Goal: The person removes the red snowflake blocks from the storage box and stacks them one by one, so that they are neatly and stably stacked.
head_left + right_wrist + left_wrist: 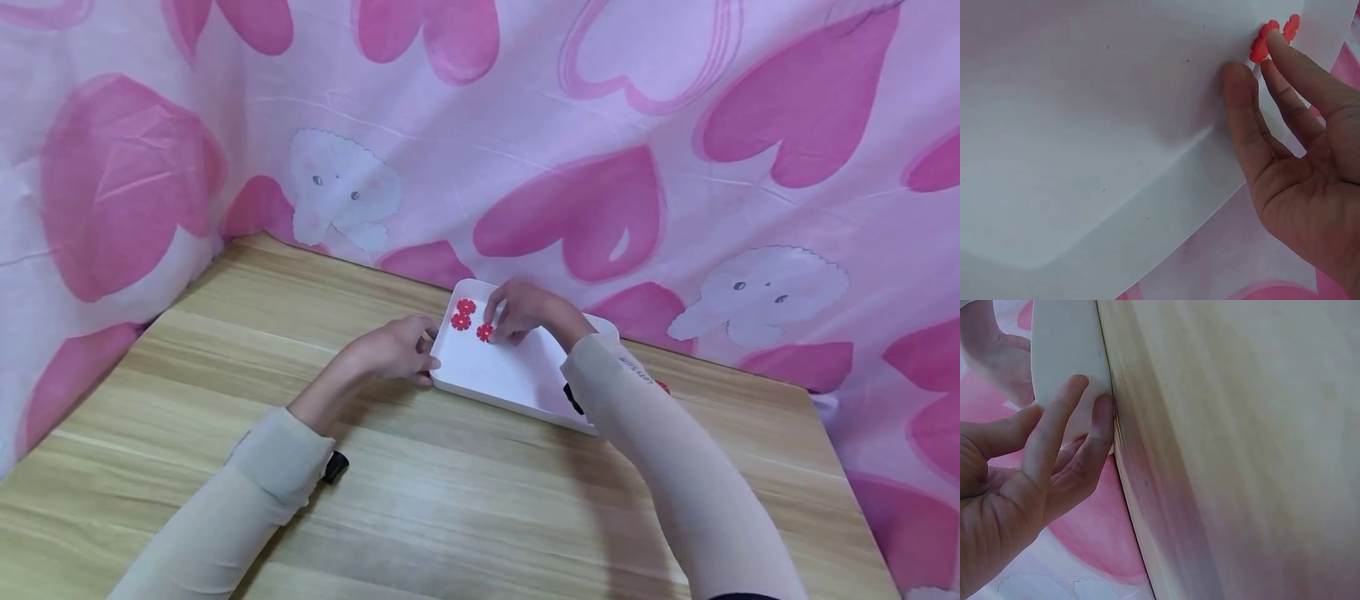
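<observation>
A shallow white tray lies on the wooden table. My left hand holds its left end, the thumb at the rim; in the left wrist view, fingers lie against the tray's outer wall. Over the tray, my right hand pinches a red notched plastic disc close to the tray floor. Two more such discs, one red disc and another red disc, lie near the tray's left end. In the right wrist view, the thumb and a finger are at a red disc.
A bit of something red shows behind my right forearm, which covers the tray's right part. A pink curtain with hearts hangs along the back edge of the table and down its left side.
</observation>
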Demonstrator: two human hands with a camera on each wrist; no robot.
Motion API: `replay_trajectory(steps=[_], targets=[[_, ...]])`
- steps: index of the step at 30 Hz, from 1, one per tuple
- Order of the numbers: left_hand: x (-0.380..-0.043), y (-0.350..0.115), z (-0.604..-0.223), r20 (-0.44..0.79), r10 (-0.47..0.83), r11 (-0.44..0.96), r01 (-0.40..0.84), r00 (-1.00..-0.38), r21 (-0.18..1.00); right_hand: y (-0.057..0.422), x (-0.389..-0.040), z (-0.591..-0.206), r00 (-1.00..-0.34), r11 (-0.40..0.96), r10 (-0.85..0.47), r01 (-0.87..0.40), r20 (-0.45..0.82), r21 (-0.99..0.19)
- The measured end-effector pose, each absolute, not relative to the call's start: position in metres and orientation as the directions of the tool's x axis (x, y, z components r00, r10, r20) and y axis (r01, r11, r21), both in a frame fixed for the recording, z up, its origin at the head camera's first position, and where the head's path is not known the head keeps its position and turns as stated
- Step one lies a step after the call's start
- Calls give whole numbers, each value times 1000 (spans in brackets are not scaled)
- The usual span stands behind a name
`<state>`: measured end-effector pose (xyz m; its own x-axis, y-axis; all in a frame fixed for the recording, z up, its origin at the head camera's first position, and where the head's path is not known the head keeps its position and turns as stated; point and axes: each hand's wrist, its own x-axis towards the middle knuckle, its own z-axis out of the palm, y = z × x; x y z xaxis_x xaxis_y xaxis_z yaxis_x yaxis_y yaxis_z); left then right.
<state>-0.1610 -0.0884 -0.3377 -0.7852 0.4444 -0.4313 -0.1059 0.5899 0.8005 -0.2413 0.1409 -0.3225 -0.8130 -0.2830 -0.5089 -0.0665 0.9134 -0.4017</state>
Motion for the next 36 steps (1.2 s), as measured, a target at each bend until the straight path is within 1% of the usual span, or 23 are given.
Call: replay_trajectory(steps=[9, 18, 24, 36], targets=[[-160, -87, -339, -424, 460, 580, -98, -780, 809, 138, -237, -326, -818, 919, -279, -74, -503, -388], [-163, -87, -342, -437, 439, 602, -104, -785, 792, 151, -238, -331, -838, 868, -285, -21, -465, -495], [-165, -89, -345, -435, 441, 603, -100, -785, 791, 163, -238, -335, -840, 826, -286, 28, -462, -563], [-169, -92, -345, -440, 439, 613, -97, -783, 784, 188, -232, -322, -859, 807, -270, 44, -435, -589]])
